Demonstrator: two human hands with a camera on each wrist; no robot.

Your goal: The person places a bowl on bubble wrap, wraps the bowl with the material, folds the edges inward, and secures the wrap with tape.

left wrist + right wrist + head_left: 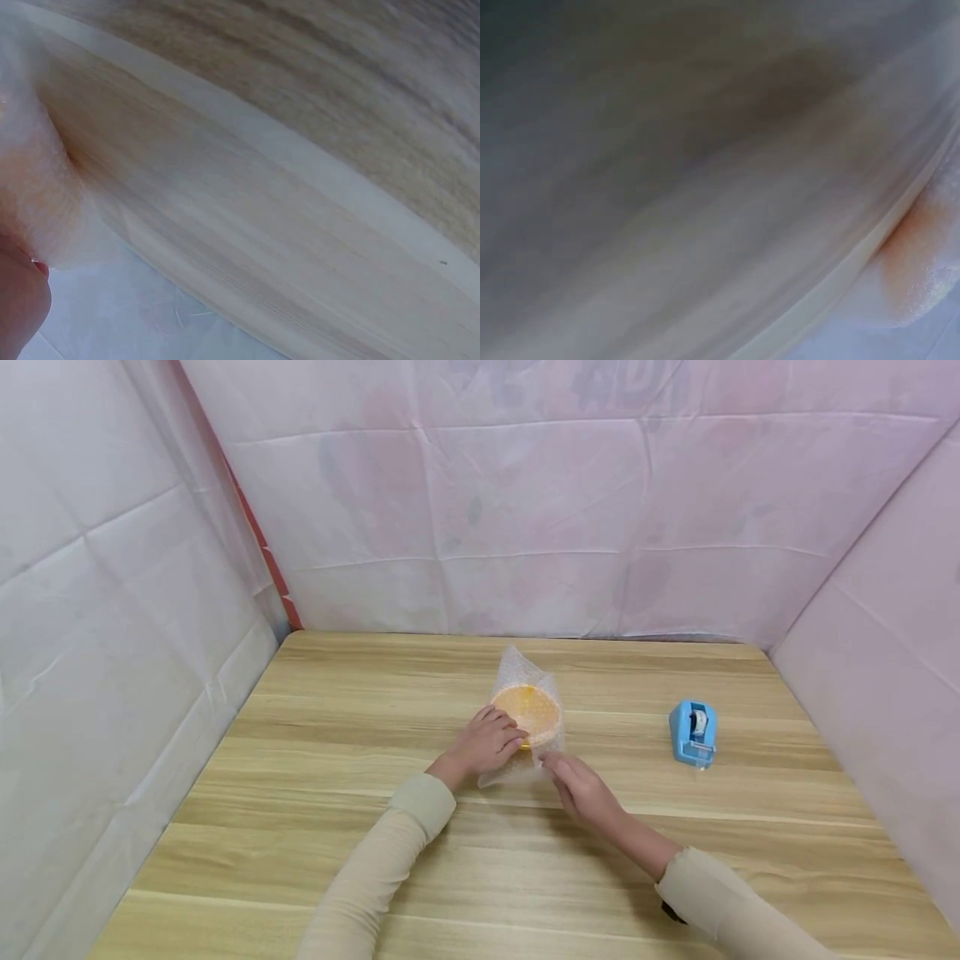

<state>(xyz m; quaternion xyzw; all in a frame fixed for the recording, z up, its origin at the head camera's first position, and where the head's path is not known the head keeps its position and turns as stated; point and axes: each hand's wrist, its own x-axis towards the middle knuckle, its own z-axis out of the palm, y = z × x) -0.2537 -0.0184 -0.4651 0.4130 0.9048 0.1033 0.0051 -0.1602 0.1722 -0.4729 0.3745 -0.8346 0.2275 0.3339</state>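
A round orange-yellow dish sits on the wooden table, covered by clear bubble wrap. One corner of the wrap sticks up behind the dish, and another part spreads out in front of it. My left hand rests on the wrapped dish at its near left side, fingers laid over the top. At the near right, my right hand pinches an edge of the wrap between thumb and fingers. In the left wrist view a fingertip lies against the wrapped orange side; the right wrist view catches only a blurred wrapped edge.
A blue tape dispenser with a roll in it stands to the right of the dish, on the wooden table. Pale cloth walls enclose the table at the back and both sides.
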